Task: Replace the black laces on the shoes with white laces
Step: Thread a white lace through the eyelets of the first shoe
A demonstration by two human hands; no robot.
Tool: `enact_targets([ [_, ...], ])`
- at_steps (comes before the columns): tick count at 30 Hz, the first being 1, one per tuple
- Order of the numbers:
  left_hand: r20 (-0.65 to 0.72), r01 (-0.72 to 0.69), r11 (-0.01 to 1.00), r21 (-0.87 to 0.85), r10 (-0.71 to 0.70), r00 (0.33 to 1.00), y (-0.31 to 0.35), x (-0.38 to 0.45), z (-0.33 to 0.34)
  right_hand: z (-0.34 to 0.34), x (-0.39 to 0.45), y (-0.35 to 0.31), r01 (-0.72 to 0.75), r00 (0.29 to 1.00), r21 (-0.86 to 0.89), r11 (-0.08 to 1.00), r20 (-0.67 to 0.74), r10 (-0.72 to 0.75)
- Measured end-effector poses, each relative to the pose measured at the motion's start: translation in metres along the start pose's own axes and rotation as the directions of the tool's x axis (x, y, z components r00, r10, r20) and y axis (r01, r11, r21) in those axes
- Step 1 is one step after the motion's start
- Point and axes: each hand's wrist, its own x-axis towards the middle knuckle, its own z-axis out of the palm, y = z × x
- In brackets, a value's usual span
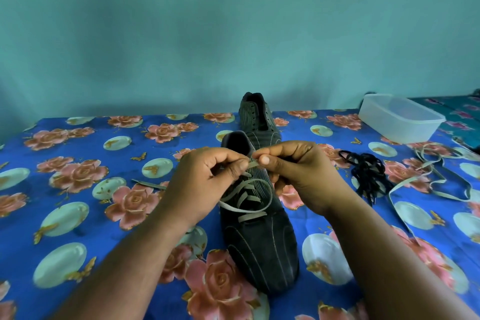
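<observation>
A black shoe [262, 244] lies toe toward me on the floral cloth, with a white lace [246, 199] threaded across its eyelets. My left hand [205, 182] and my right hand [296, 169] meet above the shoe's tongue, each pinching the white lace near its top end. A loose loop of that lace hangs over the eyelets. Behind it stands a second black shoe [255, 119] with no lace in it. A heap of black laces [368, 171] lies to the right. Another white lace [439, 184] sprawls further right.
A clear plastic container [400, 118] stands at the back right of the blue floral cloth [78, 189]. A teal wall rises behind the surface. One lace end [150, 184] lies on the cloth left of my left hand.
</observation>
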Motion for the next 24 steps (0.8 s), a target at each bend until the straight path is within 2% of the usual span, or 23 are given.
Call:
enact_targets([
  [3, -0.034, 0.010, 1.000, -0.015, -0.011, 0.999, -0.002, 0.000, -0.003, -0.004, 0.002, 0.000, 0.037, 0.998, 0.003, 0.999, -0.044, -0.037],
  [9, -0.045, -0.090, 0.992, 0.091, 0.094, 0.995, -0.002, 0.002, 0.004, 0.005, 0.003, 0.004, 0.089, 0.996, -0.005, 0.996, -0.028, -0.089],
  [20, -0.108, -0.097, 0.975, 0.199, 0.120, 0.987, -0.008, 0.005, 0.006, 0.003, 0.006, 0.008, 0.124, 0.992, -0.032, 0.992, -0.034, -0.125],
  [22, -0.142, -0.046, 0.976, 0.213, 0.078, 0.987, -0.012, 0.006, 0.006, 0.002, 0.008, 0.011, 0.145, 0.985, -0.094, 0.985, -0.076, -0.152],
  [24, -0.144, -0.013, 0.976, 0.219, 0.046, 0.988, -0.015, 0.006, 0.006, 0.001, 0.011, 0.016, 0.199, 0.967, -0.281, 0.939, -0.100, -0.235],
])
